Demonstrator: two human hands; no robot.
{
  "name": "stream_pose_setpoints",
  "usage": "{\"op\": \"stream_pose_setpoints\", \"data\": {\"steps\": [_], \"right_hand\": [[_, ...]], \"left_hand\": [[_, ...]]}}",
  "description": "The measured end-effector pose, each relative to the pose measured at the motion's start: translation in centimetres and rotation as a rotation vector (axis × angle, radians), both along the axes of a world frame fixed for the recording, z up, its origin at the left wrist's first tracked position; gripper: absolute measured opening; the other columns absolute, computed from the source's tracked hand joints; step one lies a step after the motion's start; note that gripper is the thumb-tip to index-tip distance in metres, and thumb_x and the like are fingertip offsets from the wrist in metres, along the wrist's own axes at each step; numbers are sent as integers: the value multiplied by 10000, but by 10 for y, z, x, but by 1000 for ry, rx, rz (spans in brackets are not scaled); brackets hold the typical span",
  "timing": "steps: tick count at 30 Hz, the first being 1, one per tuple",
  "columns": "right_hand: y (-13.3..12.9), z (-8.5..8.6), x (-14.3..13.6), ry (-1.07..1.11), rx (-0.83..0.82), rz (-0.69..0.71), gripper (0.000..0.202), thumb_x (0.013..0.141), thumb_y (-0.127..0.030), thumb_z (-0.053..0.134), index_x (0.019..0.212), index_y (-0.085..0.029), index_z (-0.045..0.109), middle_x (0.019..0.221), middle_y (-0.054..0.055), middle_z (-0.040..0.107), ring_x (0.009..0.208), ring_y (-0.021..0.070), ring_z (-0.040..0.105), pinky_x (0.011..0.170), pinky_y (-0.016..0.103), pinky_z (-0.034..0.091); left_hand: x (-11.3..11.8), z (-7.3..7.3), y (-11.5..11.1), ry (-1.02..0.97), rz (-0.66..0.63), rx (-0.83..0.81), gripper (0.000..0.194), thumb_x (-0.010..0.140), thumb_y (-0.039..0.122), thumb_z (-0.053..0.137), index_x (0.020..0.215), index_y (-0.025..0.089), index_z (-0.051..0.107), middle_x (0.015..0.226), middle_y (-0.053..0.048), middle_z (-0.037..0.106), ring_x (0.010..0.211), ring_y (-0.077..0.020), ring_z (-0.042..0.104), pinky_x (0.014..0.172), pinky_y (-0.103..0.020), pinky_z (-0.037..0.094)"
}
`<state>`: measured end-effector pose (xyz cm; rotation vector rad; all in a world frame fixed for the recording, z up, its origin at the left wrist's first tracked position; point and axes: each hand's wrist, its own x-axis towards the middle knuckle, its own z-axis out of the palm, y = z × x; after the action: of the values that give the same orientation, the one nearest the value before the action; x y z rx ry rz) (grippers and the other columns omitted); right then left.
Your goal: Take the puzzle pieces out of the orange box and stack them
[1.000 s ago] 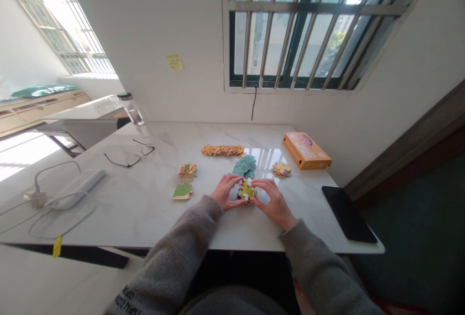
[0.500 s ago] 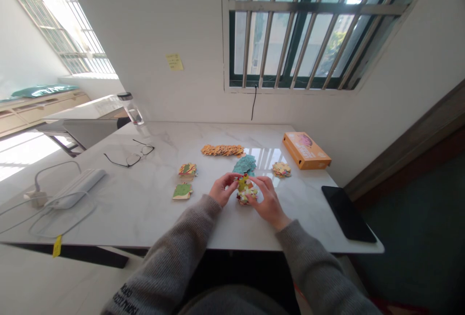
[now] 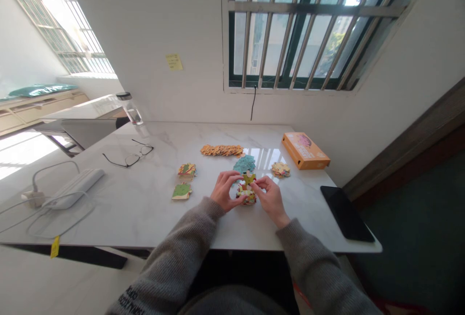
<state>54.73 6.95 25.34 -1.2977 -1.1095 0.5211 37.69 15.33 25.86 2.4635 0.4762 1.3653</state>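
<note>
A yellow-green jigsaw puzzle piece (image 3: 249,178) is pinched in the fingertips of my right hand (image 3: 271,199), just above and behind a small stack of puzzle pieces (image 3: 247,195). My left hand (image 3: 225,191) curls around the left side of that stack, its thumb against the near part and its fingers bent over toward the far part. The stack has mixed red, white and yellow-green colours on top. Right behind my hands lies a pile of light blue puzzle pieces (image 3: 244,164), partly hidden by my left fingers.
Orange puzzle pieces (image 3: 222,150) lie in a long row at the back. Two stacks, one multicoloured (image 3: 187,170) and one green-topped (image 3: 181,191), stand left. Pale pieces (image 3: 281,170), an orange box (image 3: 305,151) and a phone (image 3: 347,214) are right. Glasses (image 3: 132,158) and a power strip (image 3: 74,188) lie left.
The yellow-green piece, formerly between both hands, is now in my right fingers alone and a little farther right. My left hand has shifted to the stack's side.
</note>
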Motion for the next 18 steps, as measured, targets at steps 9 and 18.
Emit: {"op": "stream_pose_setpoints", "data": {"steps": [9,18], "right_hand": [[-1,0,-4,131,-49,136,313,810,-500,704,809,-206,595,742,27,708,671,185,675,609,286,520],[-11,8,10,60,63,-44,242,933,-423,533,998,-199,597,735,14,667,717,171,628,720,314,499]], "left_hand": [[-1,-2,2,55,-4,77,391,725,153,708,1093,229,601,1162,-80,644,1070,-257,557,955,-434,483],[-45,19,12,29,63,-68,182,742,159,686,785,219,520,1158,-77,686,1039,-243,582,950,-446,464]]}}
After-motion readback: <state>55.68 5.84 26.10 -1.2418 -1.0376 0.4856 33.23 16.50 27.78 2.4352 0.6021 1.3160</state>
